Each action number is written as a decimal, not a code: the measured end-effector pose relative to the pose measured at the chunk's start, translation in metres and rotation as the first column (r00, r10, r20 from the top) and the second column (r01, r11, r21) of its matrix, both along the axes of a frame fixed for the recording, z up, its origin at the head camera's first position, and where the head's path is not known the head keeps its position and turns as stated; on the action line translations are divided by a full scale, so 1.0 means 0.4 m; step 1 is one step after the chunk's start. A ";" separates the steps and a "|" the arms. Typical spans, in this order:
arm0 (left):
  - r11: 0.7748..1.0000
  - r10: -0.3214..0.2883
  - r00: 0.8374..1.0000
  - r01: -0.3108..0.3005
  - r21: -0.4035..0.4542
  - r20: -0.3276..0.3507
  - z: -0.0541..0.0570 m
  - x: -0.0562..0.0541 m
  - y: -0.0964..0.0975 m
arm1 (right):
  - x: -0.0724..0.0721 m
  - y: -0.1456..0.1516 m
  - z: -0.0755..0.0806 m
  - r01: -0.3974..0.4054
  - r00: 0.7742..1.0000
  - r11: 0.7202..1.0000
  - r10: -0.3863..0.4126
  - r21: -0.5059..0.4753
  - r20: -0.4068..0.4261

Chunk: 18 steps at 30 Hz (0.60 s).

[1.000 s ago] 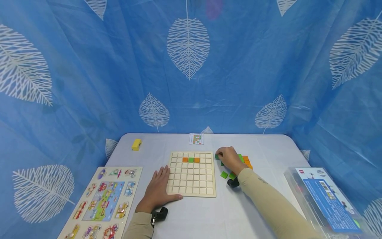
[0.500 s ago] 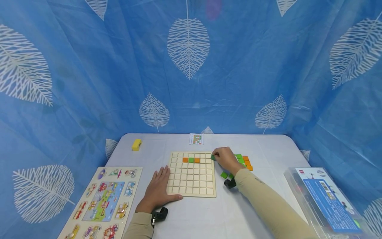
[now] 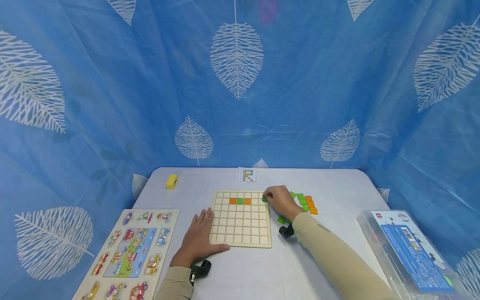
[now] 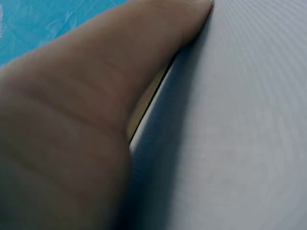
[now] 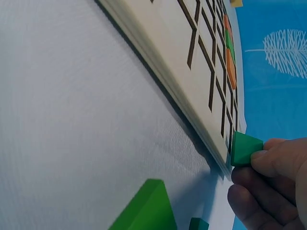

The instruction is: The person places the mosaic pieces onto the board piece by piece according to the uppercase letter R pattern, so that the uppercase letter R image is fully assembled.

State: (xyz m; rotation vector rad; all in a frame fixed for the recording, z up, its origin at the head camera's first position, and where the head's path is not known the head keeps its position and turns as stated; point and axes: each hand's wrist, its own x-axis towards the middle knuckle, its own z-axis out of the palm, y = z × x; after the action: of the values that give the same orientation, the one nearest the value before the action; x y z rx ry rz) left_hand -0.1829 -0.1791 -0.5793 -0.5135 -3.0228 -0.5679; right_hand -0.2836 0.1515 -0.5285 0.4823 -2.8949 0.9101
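Observation:
A wooden grid board [image 3: 241, 229] lies in the middle of the table. Two orange tiles and a green tile [image 3: 240, 201] sit side by side in one of its upper rows. My left hand [image 3: 200, 237] rests flat along the board's left side, fingers spread and thumb at the near edge. With thumb and fingers, my right hand [image 3: 281, 200] pinches a green square tile [image 5: 245, 149] over the board's upper right edge. Loose green tiles [image 3: 301, 198] and orange tiles [image 3: 311, 204] lie right of the board, some partly hidden behind the right hand and wrist.
A small pattern card [image 3: 247, 174] lies beyond the board, and a yellow block [image 3: 171, 181] is at the back left. On the left is a picture puzzle board [image 3: 129, 252]. A clear plastic box [image 3: 375, 237] with a blue label stands at the right edge.
My right hand has moved left with the green tile, from the table beside the board to over its upper right edge. The left hand stays where it was.

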 end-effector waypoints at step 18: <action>1.000 0.012 1.000 -0.013 0.007 0.012 -0.005 -0.006 0.003 | 0.005 -0.047 -0.013 -0.047 0.999 0.997 0.046 -0.058 -0.017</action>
State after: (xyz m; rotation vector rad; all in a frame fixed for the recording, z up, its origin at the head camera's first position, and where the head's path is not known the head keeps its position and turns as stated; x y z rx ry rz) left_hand -0.1851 -0.1781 -0.5812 -0.4923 -3.0319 -0.5833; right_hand -0.2815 0.1327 -0.5335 0.5518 -2.8452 0.9900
